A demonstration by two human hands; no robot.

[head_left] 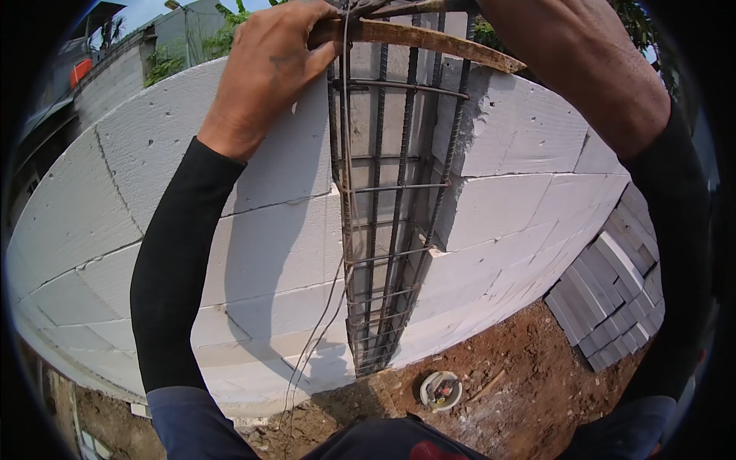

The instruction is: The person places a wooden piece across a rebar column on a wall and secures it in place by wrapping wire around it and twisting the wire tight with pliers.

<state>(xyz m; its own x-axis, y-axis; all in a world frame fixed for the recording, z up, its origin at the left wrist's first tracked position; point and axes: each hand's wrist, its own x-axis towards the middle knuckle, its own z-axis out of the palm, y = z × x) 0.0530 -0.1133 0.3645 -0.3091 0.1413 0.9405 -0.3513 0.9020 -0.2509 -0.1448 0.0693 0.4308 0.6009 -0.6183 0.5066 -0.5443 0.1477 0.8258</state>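
My left hand (280,65) is closed at the top of the wall, thumb below and fingers above the left end of a curved-looking wooden strip (429,37). The strip lies across a tall rebar cage (399,165) standing in the gap between two block wall sections. Thin tie wire (346,115) hangs down the cage's left side beside my fingers. My right hand (529,27) reaches in from the upper right, its fingers cut off by the top edge. Near it, a dark bar-like tool (414,9) is partly visible above the strip; its kind is unclear.
White block wall (276,245) rises on both sides of the cage. Loose wire ends (314,333) trail to the ground. A white bucket (441,391) with small items stands on brown soil (514,360). Grey blocks (606,287) are stacked at the right.
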